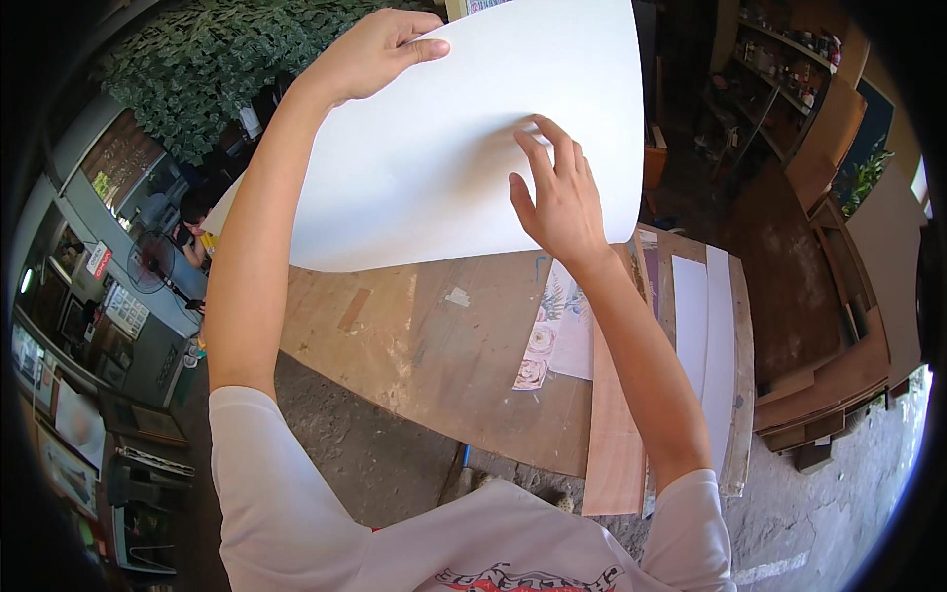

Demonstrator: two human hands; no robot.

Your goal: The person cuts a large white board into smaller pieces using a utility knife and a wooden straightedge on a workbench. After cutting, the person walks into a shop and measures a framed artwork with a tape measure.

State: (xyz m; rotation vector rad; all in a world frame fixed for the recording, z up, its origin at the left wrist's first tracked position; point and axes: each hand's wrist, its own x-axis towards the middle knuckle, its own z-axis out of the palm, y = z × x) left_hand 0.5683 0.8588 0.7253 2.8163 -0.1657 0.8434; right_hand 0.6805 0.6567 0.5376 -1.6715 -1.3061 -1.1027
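A large white sheet [395, 178], its surface curving slightly, rises over the far part of a worn wooden worktable [424, 335]. At the sheet's upper left edge, my left hand [380, 54] is closed on it, thumb on the near face and fingers going behind. My right hand [564, 197] is held against or just over the sheet's lower right area, fingers bent and apart, with a soft shadow beside them. Whether its fingertips touch the surface I cannot tell. What lies behind the sheet is hidden.
Floral paper pieces [538, 345], a thin wooden strip [614, 434] and white strips [691, 311] lie on the table's right side. Large brown boards [789, 286] lean at the right, below shelves [789, 59]. At the left are a standing fan [153, 261] and another person [197, 222].
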